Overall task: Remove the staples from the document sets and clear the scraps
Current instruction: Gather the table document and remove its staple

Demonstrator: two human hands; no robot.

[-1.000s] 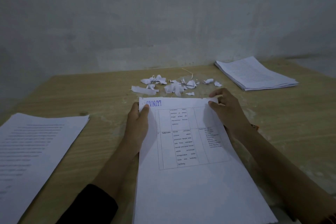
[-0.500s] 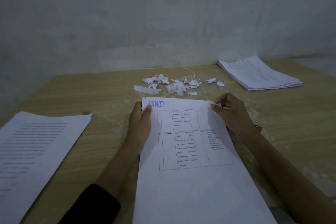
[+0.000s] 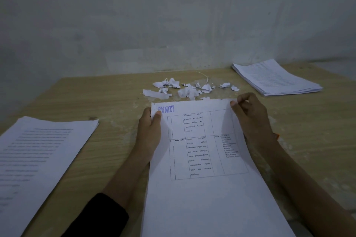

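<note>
head view: i see the left hand pinching the far left corner of the document set, thumb on top just beside a blue stamp, fingers underneath. the right hand pinches the far right corner with curled fingertips. the set lies between both hands on the wooden table. torn scraps lie just beyond the gripped edge. a paper stack sits beyond the right hand; a second stack lies well outside the left hand.
</note>
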